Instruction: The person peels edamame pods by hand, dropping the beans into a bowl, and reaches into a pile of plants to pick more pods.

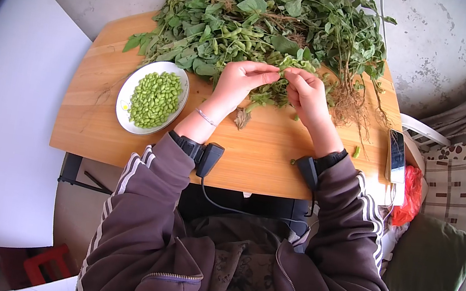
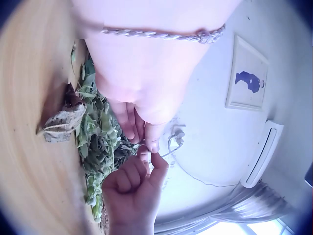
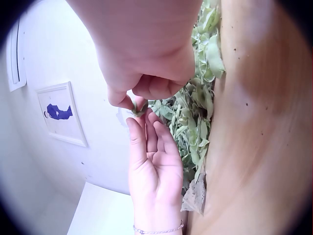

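Observation:
Above the heap's near edge, my two hands meet at a small green soybean pod (image 3: pixel 140 108). The right hand (image 1: pixel 308 95) pinches it between thumb and forefinger, its other fingers curled in. From the other side the left hand (image 1: pixel 241 84) pinches at the same pod with thumb and fingertips, palm facing up in the right wrist view. Much of the pod is covered by the fingers. Behind the hands lies a heap of uprooted soybean plants (image 1: pixel 202 26) with leaves, pods and roots. A white bowl (image 1: pixel 123 96) of shelled green soybeans (image 1: pixel 155 99) stands left of my left hand.
Open pods (image 3: pixel 212 54) lie at the heap's near edge. A dry leaf (image 1: pixel 242 118) and a loose pod (image 1: pixel 357 152) rest on the wooden table (image 1: pixel 231 157). A phone (image 1: pixel 396 157) lies at the right edge, beside a red plastic bag (image 1: pixel 409 196) and a cushioned seat.

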A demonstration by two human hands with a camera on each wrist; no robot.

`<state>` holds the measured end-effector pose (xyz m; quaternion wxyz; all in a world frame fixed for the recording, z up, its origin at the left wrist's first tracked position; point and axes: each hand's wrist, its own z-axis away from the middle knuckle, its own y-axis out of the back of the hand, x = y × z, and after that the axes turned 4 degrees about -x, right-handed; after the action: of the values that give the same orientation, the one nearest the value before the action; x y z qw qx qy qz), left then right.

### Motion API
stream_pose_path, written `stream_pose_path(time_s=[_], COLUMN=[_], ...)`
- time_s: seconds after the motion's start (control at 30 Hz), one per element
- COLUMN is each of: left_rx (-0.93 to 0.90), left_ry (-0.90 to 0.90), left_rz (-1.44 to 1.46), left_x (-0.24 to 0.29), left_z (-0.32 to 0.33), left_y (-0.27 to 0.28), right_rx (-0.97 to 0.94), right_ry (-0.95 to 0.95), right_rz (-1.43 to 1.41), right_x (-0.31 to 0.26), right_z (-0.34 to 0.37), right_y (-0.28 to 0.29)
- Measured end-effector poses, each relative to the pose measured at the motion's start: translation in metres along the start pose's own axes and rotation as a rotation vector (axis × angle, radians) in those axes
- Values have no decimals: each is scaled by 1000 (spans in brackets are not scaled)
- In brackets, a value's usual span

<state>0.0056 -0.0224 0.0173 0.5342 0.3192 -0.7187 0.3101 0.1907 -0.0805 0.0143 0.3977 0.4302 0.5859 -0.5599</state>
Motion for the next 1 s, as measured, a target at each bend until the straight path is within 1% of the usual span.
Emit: stream_pose_path(time_s=[0.07,0.17,0.27,0.47,0.77,0.87,1.0], left_rx=[-13,-28,-24,-19,17,35,19], left_ry=[31,40,40,8,-165,-184,-156], left_rz=[47,180,183,146,-116,-153,-130], left_x=[-1,-5,-6,-4,-16,-14,-18], left_z=[-1,-2,-2,-2,-6,-6,-8], left_y=[3,4,4,2,-1,-2,2], right_rx=[-33,-68,-77,-78,-56,-62,-60], right_ry=[-28,-16,-21,-23,-24,-12,-16], right_rz=[-81,-115,-141,-147,-103,-130,-115], right_x=[-2,-4,-2,-1,1,1,2], right_z=[2,3,2,1,0,1,1], right_y=[-4,-4,-3,-2,-2,-3,-4])
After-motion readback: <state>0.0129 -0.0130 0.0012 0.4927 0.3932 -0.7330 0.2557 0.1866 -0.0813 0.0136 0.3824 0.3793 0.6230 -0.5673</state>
